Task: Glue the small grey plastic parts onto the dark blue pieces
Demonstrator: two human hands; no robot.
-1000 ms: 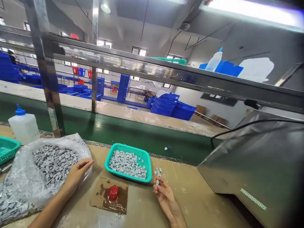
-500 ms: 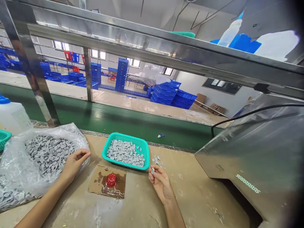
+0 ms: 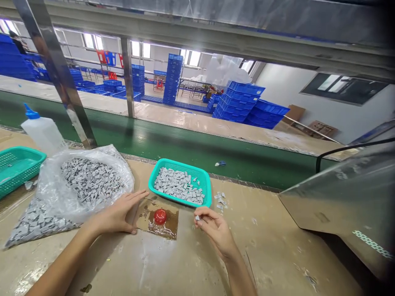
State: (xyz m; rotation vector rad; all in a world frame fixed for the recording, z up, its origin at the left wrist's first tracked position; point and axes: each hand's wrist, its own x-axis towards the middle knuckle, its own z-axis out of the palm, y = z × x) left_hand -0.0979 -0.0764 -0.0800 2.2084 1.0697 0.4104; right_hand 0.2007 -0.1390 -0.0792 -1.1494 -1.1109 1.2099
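Observation:
My right hand [image 3: 212,230] pinches a small grey plastic part [image 3: 198,218] between thumb and fingertips, just below the front right corner of a green basket [image 3: 207,193]. Grey parts [image 3: 177,183] of the same sort fill much of that basket. My left hand [image 3: 123,213] has its thumb and fingers spread and holds nothing. It hovers at the left edge of a wet brown cardboard square [image 3: 173,233], on which a shiny red dome-shaped lump [image 3: 160,216] sits. Beyond my left wrist stands a clear plastic bag [image 3: 52,193] heaped with grey parts.
Several loose grey parts [image 3: 221,200] lie right of the basket. At the left are another green basket [image 3: 20,181] and a white bottle with a blue nozzle [image 3: 43,129]. A green conveyor belt [image 3: 173,142] runs behind, and a metal housing [image 3: 345,193] stands at the right.
My left hand has moved right from beside the bag to the cardboard's edge, and its fingers have opened. My right hand still pinches the grey part. The view has tilted down and shifted left.

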